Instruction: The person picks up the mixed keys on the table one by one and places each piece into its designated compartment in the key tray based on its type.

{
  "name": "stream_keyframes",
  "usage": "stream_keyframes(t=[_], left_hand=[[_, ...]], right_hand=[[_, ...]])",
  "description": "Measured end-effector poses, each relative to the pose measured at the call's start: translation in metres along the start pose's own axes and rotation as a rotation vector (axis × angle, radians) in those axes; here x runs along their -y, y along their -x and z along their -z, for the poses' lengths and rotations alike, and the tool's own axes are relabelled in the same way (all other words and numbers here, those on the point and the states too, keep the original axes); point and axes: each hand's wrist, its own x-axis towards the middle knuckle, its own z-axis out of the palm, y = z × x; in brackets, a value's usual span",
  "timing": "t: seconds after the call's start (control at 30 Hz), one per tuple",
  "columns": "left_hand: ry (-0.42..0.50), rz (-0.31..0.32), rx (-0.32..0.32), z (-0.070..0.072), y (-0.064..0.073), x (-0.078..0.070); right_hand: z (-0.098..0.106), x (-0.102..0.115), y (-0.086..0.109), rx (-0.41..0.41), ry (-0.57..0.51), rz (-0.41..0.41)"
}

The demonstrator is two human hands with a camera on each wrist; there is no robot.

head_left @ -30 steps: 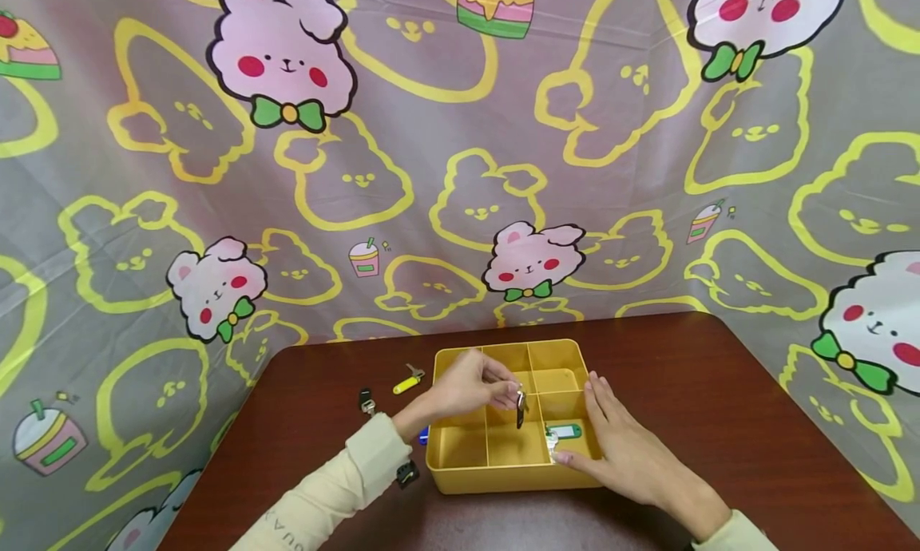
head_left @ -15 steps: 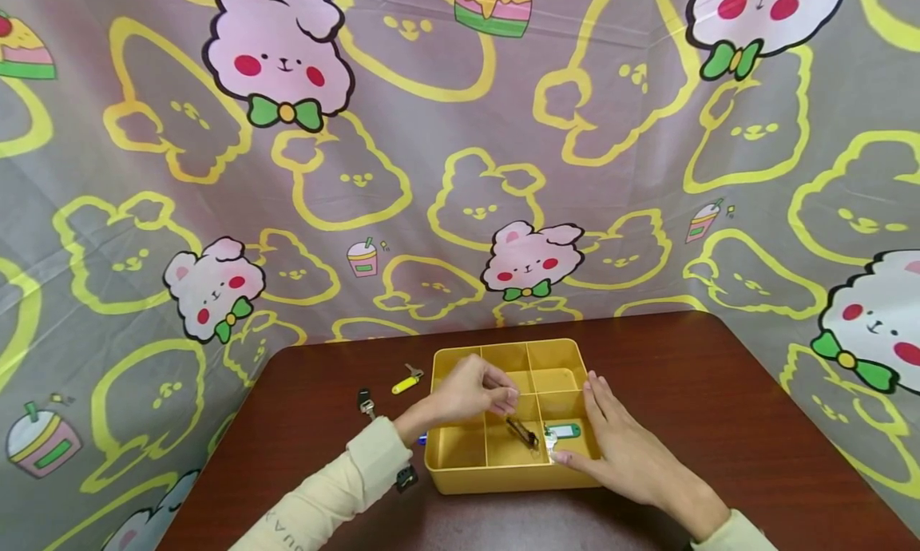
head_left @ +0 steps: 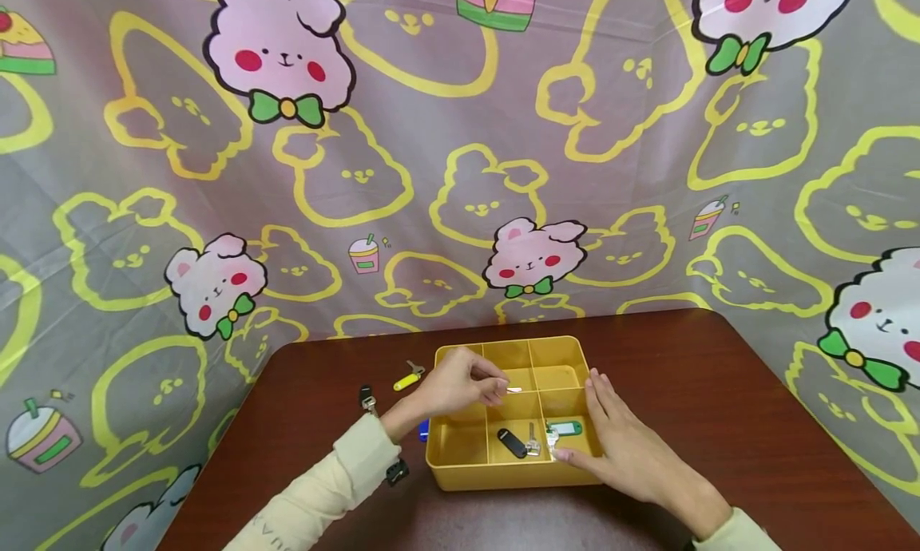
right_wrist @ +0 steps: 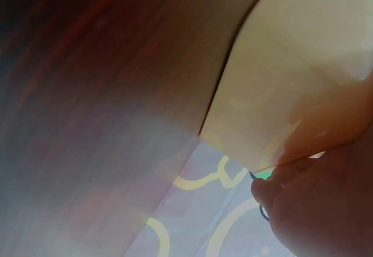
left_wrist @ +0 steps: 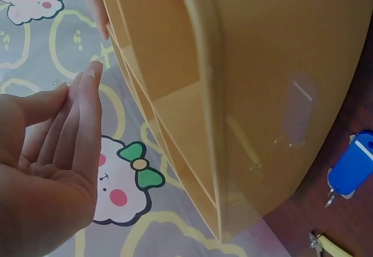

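Note:
A yellow divided box point(head_left: 513, 477) stands on the table. Above its middle hovers my left hand point(head_left: 460, 383), thumb and fingers loosely bent; the left wrist view shows no key tag in that hand point(left_wrist: 58, 146). Below it, in the front middle compartment, lies a black key tag point(head_left: 512, 443) with a key point(head_left: 533, 443). The front right compartment contains a green key tag point(head_left: 565, 428) and its silver key point(head_left: 552, 439). My right hand point(head_left: 632, 451) rests against the box's right side, fingers straight, thumb over the front rim. The right wrist view shows this hand point(right_wrist: 320, 204) partly.
Left of the box, a yellow key tag point(head_left: 406, 382) and another black key tag point(head_left: 366, 395) lie on the brown table point(head_left: 309, 423). A blue key tag point(left_wrist: 352, 166) is close to the box's left wall. Behind the table hangs a patterned cloth point(head_left: 402, 192).
The black key tag with its key has left my left hand and dropped into the front middle compartment. The left hand has drawn slightly up and left. My right hand stays in place.

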Motion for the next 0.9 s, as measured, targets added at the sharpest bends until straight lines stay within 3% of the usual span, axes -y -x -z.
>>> stream_keyframes(t=[0.3, 0.9], left_hand=[[-0.043, -0.01, -0.027, 0.006, 0.007, 0.001], [-0.064, 0.003, -0.155, 0.029, 0.021, 0.008]], right_hand=[[0.0, -0.001, -0.001, 0.013, 0.005, 0.001], [0.001, -0.003, -0.002, 0.014, 0.002, 0.003]])
